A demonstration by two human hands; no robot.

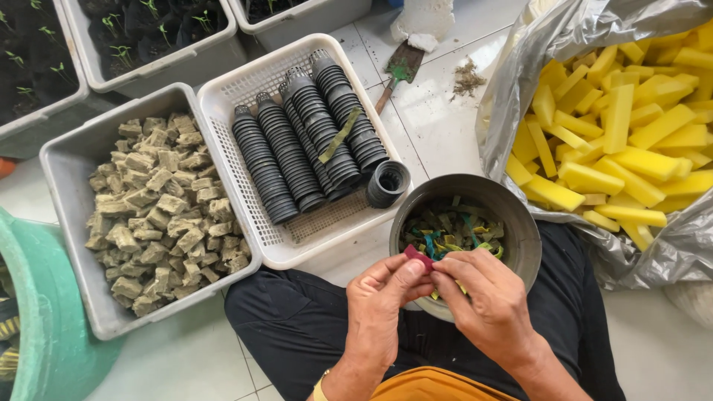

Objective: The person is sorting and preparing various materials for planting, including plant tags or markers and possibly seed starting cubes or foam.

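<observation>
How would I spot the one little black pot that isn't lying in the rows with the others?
Start at the white slotted basket in the middle, filled with long stacks of black pots lying on their sides. Go to its lower right corner, near the round metal bowl. There a short stack of black pots stands apart, its round open mouth facing up.

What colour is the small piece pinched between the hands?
Dark red piece, held by both hands; head view shows it.
</observation>
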